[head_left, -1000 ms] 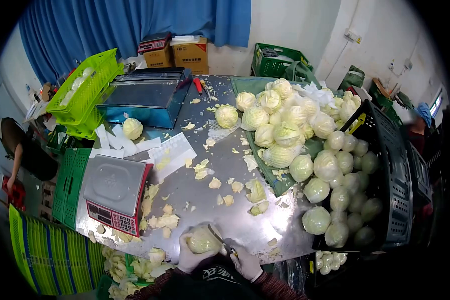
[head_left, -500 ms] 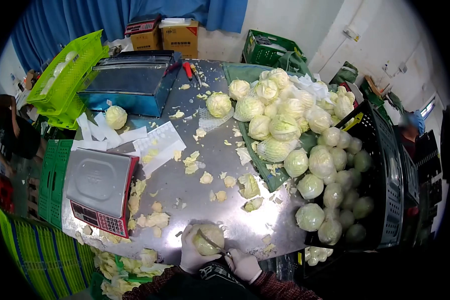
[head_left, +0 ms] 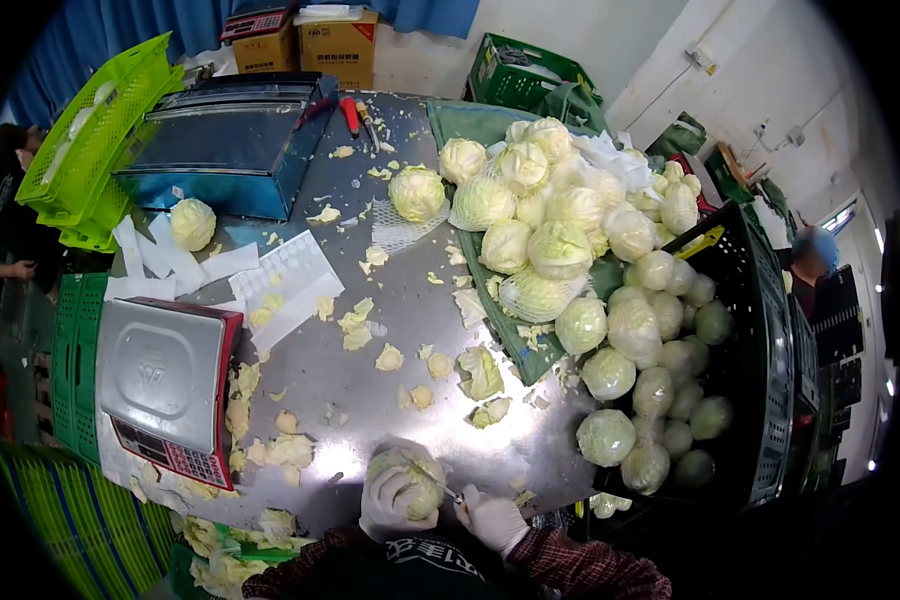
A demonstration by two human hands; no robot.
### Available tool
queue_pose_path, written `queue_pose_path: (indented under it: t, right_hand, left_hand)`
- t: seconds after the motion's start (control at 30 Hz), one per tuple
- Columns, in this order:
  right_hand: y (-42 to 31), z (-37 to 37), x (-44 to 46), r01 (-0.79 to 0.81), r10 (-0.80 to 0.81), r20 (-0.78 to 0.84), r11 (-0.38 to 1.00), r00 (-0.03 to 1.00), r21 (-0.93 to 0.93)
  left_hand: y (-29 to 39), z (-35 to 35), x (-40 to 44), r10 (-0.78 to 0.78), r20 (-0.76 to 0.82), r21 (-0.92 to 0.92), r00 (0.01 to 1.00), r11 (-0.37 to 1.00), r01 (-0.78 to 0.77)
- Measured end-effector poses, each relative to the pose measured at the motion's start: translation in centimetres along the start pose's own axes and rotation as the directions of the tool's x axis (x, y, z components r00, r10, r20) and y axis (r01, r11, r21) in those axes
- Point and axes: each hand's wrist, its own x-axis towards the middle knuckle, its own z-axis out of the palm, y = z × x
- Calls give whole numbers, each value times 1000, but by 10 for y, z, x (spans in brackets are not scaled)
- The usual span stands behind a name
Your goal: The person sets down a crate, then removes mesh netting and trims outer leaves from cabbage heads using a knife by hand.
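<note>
A pale cabbage (head_left: 429, 478) is held in my gloved left hand (head_left: 388, 492) at the table's near edge, with the fingers wrapped over its top and left side. My right hand (head_left: 496, 521), also in a white glove, grips a knife (head_left: 451, 493) just to the right. The knife's tip end lies at the cabbage's right side; whether it is inside the leaves I cannot tell. Trimmed leaves (head_left: 480, 373) and cut stem pieces (head_left: 389, 357) are scattered on the metal table (head_left: 410, 290) beyond my hands.
A black crate (head_left: 760, 350) at the right holds wrapped cabbages (head_left: 608, 373). Unwrapped and netted cabbages (head_left: 559, 250) are piled on green cloth behind. A scale (head_left: 165, 375) stands left, near a blue-fronted box (head_left: 230, 150) and a lime crate (head_left: 90, 150). Other people stand at both sides.
My left hand has turned and now covers more of the cabbage's front. The knife has moved from across the cabbage's face to its right side. The whole view has shifted slightly.
</note>
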Motion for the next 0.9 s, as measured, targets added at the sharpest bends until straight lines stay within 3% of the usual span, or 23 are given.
queue_pose_path:
  t: [0.1,0.17,0.23,0.3,0.37,0.43,0.47,0.5,0.53,0.57,0.6,0.7,0.77,0.83,0.87,0.9]
  right_hand:
    - [2,-6,11,-15,17,59,1000,998,-28]
    - [6,-4,23,-5,12,107,998,994,-67]
    - [21,20,45,41,-40,6,993,999,-110]
    - [39,41,76,15,7,137,987,990,-162]
    - [46,42,84,-14,26,122,995,992,-95]
    - [52,36,81,-31,32,50,999,998,-16]
    - [58,43,82,-206,201,76,977,977,60]
    - [55,42,75,-188,184,68,980,980,58]
    - [46,35,66,-262,232,124,880,965,395]
    - [33,26,54,-323,249,209,664,946,674]
    - [2,6,45,-315,211,235,556,949,770]
    - [-25,28,41,-36,64,-16,726,998,687]
    - [-16,32,49,-40,47,10,679,999,733]
    - [-8,33,50,-50,32,37,632,999,774]
    - [-9,23,47,-31,-7,55,748,998,663]
    - [-12,17,44,-7,-41,78,844,996,536]
  left_hand:
    - [0,3,7,-33,48,-64,998,997,36]
    - [0,2,20,-46,-36,-77,998,996,44]
    - [-3,9,14,-81,-45,-73,996,994,77]
    - [0,8,7,-17,-30,-50,999,999,16]
    - [-2,1,-3,45,3,-3,999,999,-45]
    - [-10,-8,-16,-45,-62,-112,997,993,38]
    - [-13,-17,-27,-97,-26,-127,995,988,93]
    - [-18,-30,-38,-93,-39,-113,995,990,88]
    - [-21,-43,-47,-92,26,-46,995,995,94]
    - [-19,-54,-53,-107,93,25,990,994,105]
    - [-14,-65,-52,-136,175,5,975,991,137]
    - [-5,-63,-61,-9,168,35,986,999,3]
    - [-3,-67,-64,8,158,33,987,999,-13]
    - [0,-74,-64,-107,207,60,973,994,97]
    - [2,-75,-65,-100,204,61,974,994,90]
    - [4,-76,-66,-244,230,-27,942,966,257]
